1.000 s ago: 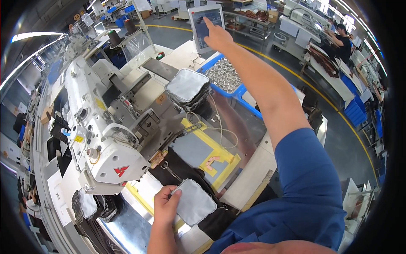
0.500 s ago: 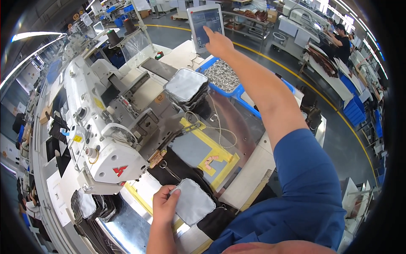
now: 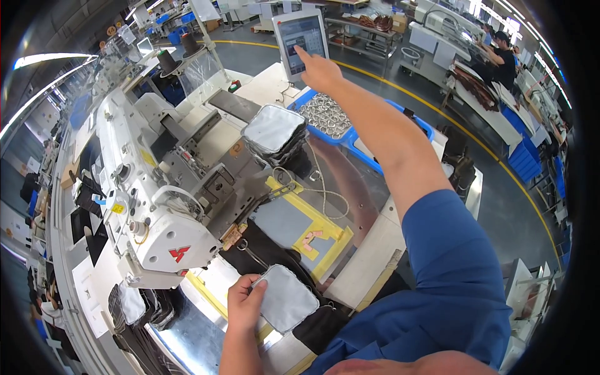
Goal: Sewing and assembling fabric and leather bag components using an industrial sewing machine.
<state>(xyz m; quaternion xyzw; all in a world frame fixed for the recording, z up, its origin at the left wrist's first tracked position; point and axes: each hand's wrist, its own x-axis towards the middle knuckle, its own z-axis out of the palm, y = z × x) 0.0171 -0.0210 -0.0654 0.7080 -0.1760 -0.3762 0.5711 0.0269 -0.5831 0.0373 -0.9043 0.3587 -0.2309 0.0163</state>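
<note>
My left hand grips the upper left edge of a pale grey rounded-square piece with a stitched border, lying over black fabric. The black fabric sits below the white sewing machine head. My right hand reaches up to a tablet-like control screen, its index finger stretched onto the screen and the other fingers curled, holding nothing. A stack of similar pale pieces stands on the machine bed, beside a cord with a metal ring. A yellow-taped template lies between my hands.
Blue trays, one full of metal rings, sit under my right arm. Another stack of pieces is at lower left. Thread cones stand at the back left. A co-worker works at a bench to the right, beyond a yellow floor line.
My right fingertip has moved down and slightly left on the screen. My left hand and the piece it grips have stayed in place.
</note>
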